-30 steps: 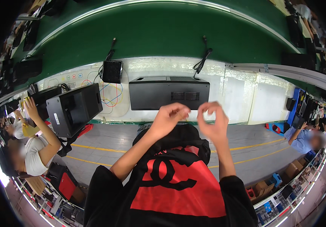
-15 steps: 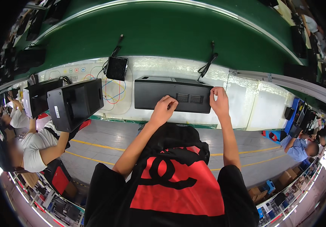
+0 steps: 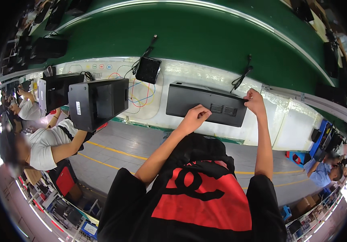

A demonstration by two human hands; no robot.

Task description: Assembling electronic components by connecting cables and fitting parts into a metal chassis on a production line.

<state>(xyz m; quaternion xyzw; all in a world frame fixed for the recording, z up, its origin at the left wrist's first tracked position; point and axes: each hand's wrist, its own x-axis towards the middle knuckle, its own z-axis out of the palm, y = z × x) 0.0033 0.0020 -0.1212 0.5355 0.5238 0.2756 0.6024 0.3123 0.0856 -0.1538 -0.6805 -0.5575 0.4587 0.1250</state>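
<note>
A black computer-like case (image 3: 187,100) lies on its side on the white-covered bench, with two slotted vents (image 3: 224,109) in the face toward me. My left hand (image 3: 196,119) rests against that face just left of the vents. Its fingers are curled into a pinch, and whatever they may hold is hidden. At the case's right end, my right hand (image 3: 255,103) sits by the far corner with thumb and fingertips drawn together. Anything between those fingertips is too small to make out.
Left on the bench are a black square device (image 3: 148,70) with a cable and an upright black case (image 3: 97,101) handled by a co-worker (image 3: 44,147). A coiled black cable (image 3: 242,77) lies behind my case, by the green belt (image 3: 197,36). A metal rail (image 3: 314,100) runs rightward.
The view has swung, so the bench and cases appear farther right and slightly tilted. My right hand has shifted a little up around the case's far corner; my left stays by the vents.
</note>
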